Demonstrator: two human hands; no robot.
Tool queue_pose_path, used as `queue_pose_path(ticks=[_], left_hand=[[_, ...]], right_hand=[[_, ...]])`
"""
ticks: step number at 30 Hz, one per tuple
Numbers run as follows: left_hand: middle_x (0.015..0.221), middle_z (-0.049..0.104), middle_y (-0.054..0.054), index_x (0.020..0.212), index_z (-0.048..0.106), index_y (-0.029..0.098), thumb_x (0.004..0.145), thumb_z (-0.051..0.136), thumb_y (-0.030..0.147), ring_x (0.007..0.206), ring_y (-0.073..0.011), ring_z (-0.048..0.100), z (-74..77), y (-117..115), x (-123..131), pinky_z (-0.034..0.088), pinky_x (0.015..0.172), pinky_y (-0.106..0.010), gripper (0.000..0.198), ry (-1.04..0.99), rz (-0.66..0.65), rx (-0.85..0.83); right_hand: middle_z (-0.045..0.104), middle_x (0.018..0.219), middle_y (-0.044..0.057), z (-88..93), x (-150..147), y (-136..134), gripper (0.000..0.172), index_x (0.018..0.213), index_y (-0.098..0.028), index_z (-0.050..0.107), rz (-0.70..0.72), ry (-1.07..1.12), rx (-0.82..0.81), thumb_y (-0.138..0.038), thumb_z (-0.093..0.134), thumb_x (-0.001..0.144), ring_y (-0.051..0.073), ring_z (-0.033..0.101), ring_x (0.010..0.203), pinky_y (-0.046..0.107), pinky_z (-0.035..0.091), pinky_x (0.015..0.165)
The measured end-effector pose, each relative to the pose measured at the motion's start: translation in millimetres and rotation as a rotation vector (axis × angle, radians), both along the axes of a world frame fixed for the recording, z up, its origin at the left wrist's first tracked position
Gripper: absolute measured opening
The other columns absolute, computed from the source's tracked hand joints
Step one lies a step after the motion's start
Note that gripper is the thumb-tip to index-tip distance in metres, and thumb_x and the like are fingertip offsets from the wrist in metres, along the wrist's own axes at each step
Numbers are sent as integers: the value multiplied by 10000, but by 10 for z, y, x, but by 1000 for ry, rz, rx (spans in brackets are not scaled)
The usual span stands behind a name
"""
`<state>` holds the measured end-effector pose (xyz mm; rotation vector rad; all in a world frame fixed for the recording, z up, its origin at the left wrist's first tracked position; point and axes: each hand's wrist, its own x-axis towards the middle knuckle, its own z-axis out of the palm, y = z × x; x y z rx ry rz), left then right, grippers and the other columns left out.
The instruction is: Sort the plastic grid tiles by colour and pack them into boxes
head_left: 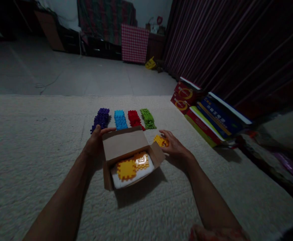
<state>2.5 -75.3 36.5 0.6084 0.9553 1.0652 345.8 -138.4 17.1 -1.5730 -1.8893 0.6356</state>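
An open cardboard box point(125, 142) is tilted in front of me, with yellow puzzle-edged pieces point(126, 169) on white material inside it. My left hand point(95, 142) grips the box at its left side, fingers behind the raised flap. Just right of the box, my right hand point(172, 145) is closed on yellow pieces point(161, 141). Behind the box lie rows of interlocking-edged pieces: purple point(101, 119), light blue point(120, 119), red point(134, 118) and green point(148, 118).
Red boxes point(185, 95) and a blue box point(219, 115) stand at the right on the pale textured mat point(48, 140). Beyond the mat is a tiled floor point(98, 77), with a checkered cloth point(134, 43) hanging at the back and a dark curtain point(201, 40) at the right.
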Motion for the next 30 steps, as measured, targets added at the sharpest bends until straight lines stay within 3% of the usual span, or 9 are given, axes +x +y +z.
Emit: queue_pose_path(ticks=[5, 8, 15, 23, 27, 30], left_hand=[[827, 747, -103, 1047, 728, 136, 742, 642, 719, 674, -266, 699, 4, -36, 24, 554, 584, -367, 663, 4, 10, 8], [840, 748, -109, 1055, 728, 131, 739, 630, 728, 699, -273, 701, 0, -33, 29, 555, 603, -371, 682, 24, 5, 16], [865, 751, -119, 1063, 717, 122, 724, 638, 739, 761, -286, 704, -17, 0, 19, 564, 658, -380, 709, 49, -41, 27], [873, 750, -117, 1084, 709, 124, 761, 609, 718, 773, -288, 707, -54, 9, 15, 560, 662, -380, 684, 59, -48, 27], [843, 748, -104, 1071, 714, 127, 798, 588, 684, 744, -274, 705, -64, 17, 12, 557, 647, -366, 633, 46, -30, 11], [841, 747, -97, 1055, 713, 129, 817, 581, 664, 729, -261, 699, -59, 16, 21, 550, 633, -351, 600, 44, -13, 16]], right_hand=[[452, 1499, 127, -4, 486, 14, 839, 1449, -278, 451, 50, 96, -230, -312, 782, 679, 316, 489, 1351, 515, 418, 1127], [509, 1468, 114, -43, 661, -6, 817, 1442, -280, 472, 60, 107, -279, -303, 769, 681, 311, 500, 1350, 504, 419, 1135], [616, 1340, 121, -70, 546, -5, 588, 1334, -226, 606, -43, -25, -186, -324, 702, 763, 283, 609, 1206, 440, 491, 1059], [626, 1255, 119, 76, 455, -34, 553, 1251, -227, 645, -141, -160, -132, -251, 734, 706, 277, 619, 1131, 452, 497, 1019], [624, 1250, 113, 65, 438, -40, 516, 1227, -227, 651, -161, -161, -97, -226, 702, 713, 266, 622, 1115, 427, 510, 996], [607, 1299, 120, 48, 438, -39, 588, 1275, -229, 623, -144, -119, -154, -232, 706, 693, 279, 603, 1161, 430, 507, 1000]])
